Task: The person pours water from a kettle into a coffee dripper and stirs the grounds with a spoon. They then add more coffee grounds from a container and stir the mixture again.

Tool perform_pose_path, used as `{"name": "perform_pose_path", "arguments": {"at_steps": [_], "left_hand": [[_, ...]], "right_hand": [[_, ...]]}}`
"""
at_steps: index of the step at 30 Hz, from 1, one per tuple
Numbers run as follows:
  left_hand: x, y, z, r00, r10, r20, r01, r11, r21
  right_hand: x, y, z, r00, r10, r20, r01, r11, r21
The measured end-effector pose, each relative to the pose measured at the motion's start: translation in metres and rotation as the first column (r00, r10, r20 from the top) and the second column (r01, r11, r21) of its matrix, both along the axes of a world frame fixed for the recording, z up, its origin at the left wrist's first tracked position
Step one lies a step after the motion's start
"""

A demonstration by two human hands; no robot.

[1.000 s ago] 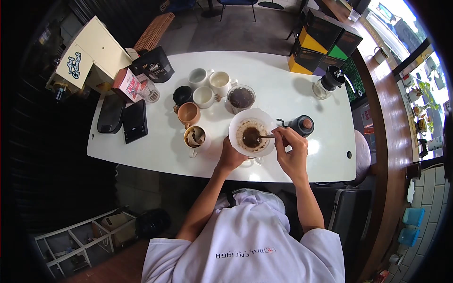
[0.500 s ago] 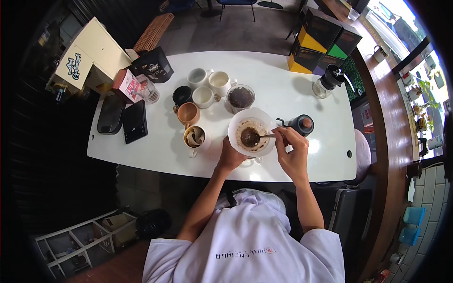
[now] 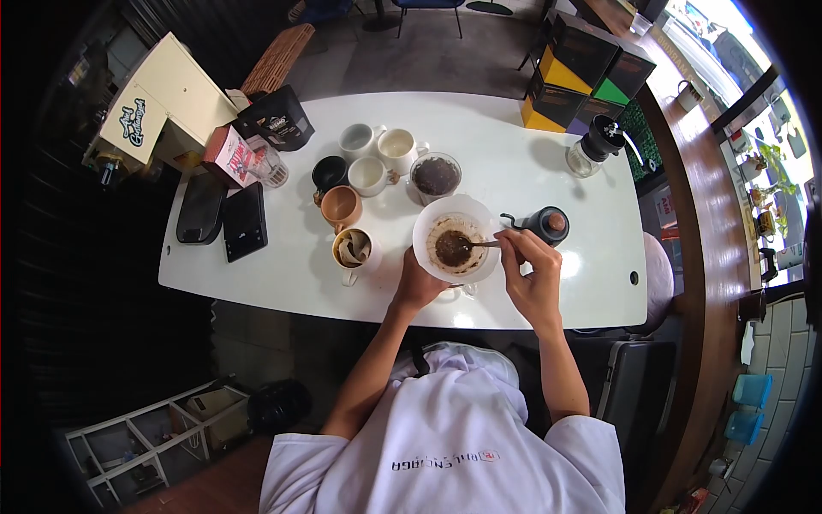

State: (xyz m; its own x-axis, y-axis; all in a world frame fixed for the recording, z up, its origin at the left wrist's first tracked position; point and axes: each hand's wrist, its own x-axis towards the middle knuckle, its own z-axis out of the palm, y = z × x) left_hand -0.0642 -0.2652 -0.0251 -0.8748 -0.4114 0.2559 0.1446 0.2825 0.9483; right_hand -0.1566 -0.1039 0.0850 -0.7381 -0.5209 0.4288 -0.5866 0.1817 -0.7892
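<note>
My right hand (image 3: 534, 272) pinches the handle of a spoon (image 3: 485, 244), whose bowl dips into wet brown coffee grounds (image 3: 451, 251). These lie in a paper filter inside a white coffee dripper (image 3: 473, 212) near the table's front edge. Wrapped round the dripper's lower left side is my left hand (image 3: 418, 283), its fingers partly hidden beneath. What the dripper rests on is mostly covered; a bit of clear glass shows below it. Just behind stands a clear cup of dark coffee (image 3: 436, 176). A dark gooseneck kettle (image 3: 548, 225) is close to my right hand.
Several mugs cluster left of the dripper, including an orange mug (image 3: 342, 206) and a mug with used paper filters (image 3: 353, 248). A hand grinder (image 3: 592, 150) stands at the right. Stacked boxes (image 3: 569, 77) occupy the back right; a black tablet (image 3: 246, 223) lies at the left.
The spoon and my right hand have shifted very slightly within the dripper. My left hand keeps its place.
</note>
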Motion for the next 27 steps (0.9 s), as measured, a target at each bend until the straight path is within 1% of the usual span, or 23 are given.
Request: {"name": "perform_pose_path", "arguments": {"at_steps": [2,4,8,10,15,18,20,21,23,25,27], "left_hand": [[0.000,-0.001,-0.003,1.000,0.005,0.001,-0.005,1.000,-0.017],[0.000,-0.001,-0.007,1.000,-0.002,0.007,0.002,1.000,0.006],[0.000,-0.001,-0.010,1.000,-0.001,-0.001,0.001,1.000,-0.009],[0.001,-0.001,-0.010,1.000,-0.005,0.008,0.006,0.998,-0.064],[0.001,-0.001,-0.010,1.000,-0.005,0.002,0.005,0.999,-0.053],[0.002,-0.001,-0.013,1.000,-0.004,0.013,0.005,0.999,-0.050],[0.001,-0.001,-0.014,1.000,-0.005,0.017,0.006,0.999,-0.040],[0.001,-0.001,-0.014,1.000,-0.006,0.009,0.006,0.999,-0.046],[-0.001,-0.001,-0.013,1.000,-0.004,0.001,0.004,0.999,-0.051],[-0.001,0.001,-0.009,1.000,0.000,-0.005,-0.001,1.000,-0.023],[-0.001,0.000,-0.010,1.000,0.002,-0.004,-0.002,0.999,-0.036]], "right_hand": [[0.000,-0.001,-0.003,0.999,0.039,-0.003,-0.039,0.999,0.005],[0.000,0.000,-0.003,0.999,0.041,0.005,-0.041,0.999,-0.003],[0.000,0.000,-0.001,0.999,0.038,0.033,-0.037,0.999,-0.031],[0.000,0.001,0.002,0.999,0.021,0.025,-0.020,0.999,-0.026],[0.000,0.000,-0.001,1.000,0.009,0.004,-0.009,1.000,-0.012],[0.000,0.000,-0.003,0.999,0.044,-0.001,-0.044,0.999,-0.002],[0.000,-0.001,-0.004,0.998,0.040,0.048,-0.037,0.997,-0.060],[0.000,-0.001,-0.003,0.998,0.041,0.047,-0.038,0.997,-0.061],[0.000,-0.001,0.000,1.000,-0.005,-0.009,0.005,1.000,-0.022],[0.001,-0.001,-0.001,1.000,0.000,-0.023,0.000,1.000,-0.018],[0.001,-0.001,-0.001,0.999,0.003,-0.037,-0.004,1.000,-0.014]]}}
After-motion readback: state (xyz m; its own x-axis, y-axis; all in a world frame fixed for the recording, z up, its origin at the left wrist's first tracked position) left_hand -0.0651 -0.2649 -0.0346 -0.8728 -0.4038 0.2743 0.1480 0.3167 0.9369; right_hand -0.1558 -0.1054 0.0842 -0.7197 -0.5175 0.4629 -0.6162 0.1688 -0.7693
